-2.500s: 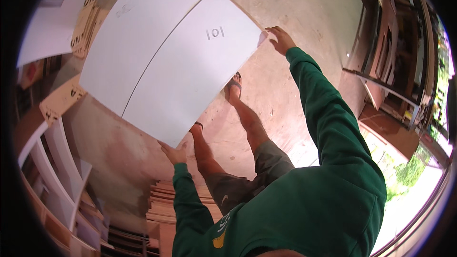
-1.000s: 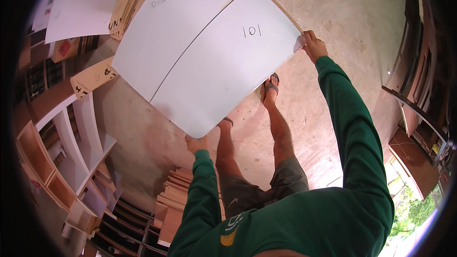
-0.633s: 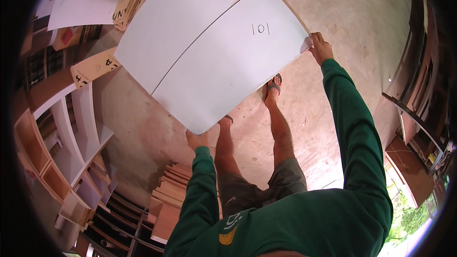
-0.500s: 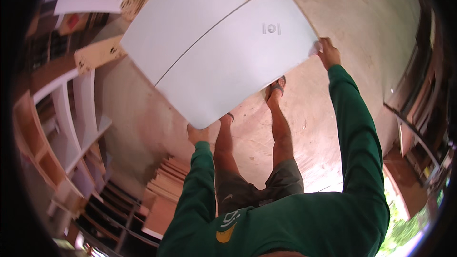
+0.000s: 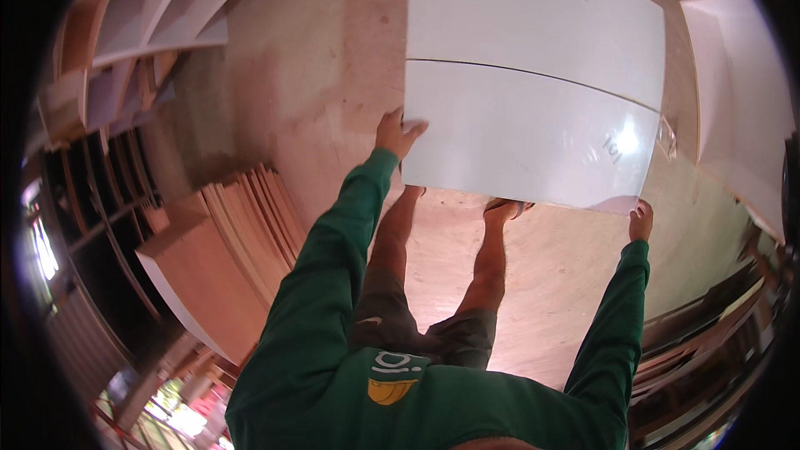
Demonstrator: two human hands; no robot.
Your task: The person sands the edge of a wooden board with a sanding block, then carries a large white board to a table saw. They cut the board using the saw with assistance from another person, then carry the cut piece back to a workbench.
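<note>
A large white panel (image 5: pixel 517 133), divided by a thin dark seam, spans the upper middle of the view in front of my legs. Faint pencil-like marks show on its glossy face, and light glares near its right side. My left hand (image 5: pixel 398 135) grips the left edge, thumb over the top face and other fingers hidden beyond the edge. At the near right corner, my right hand (image 5: pixel 640 222) is closed on the panel, its fingers partly hidden. What lies beneath the panel, and whether it touches the floor, I cannot tell.
Brown boards (image 5: pixel 242 225) stand stacked at my left, beside dark racks (image 5: pixel 92 192). White shelving (image 5: pixel 158 33) is at the upper left. A white cabinet part (image 5: pixel 742 92) stands at the far right, above more leaning boards (image 5: pixel 700 333). My sandalled foot (image 5: pixel 504 207) is close to the panel's near edge.
The panel has turned clockwise and now lies squarer to me, further right in view. My left hand has shifted from the near corner up its left edge; my right hand still holds the near right corner.
</note>
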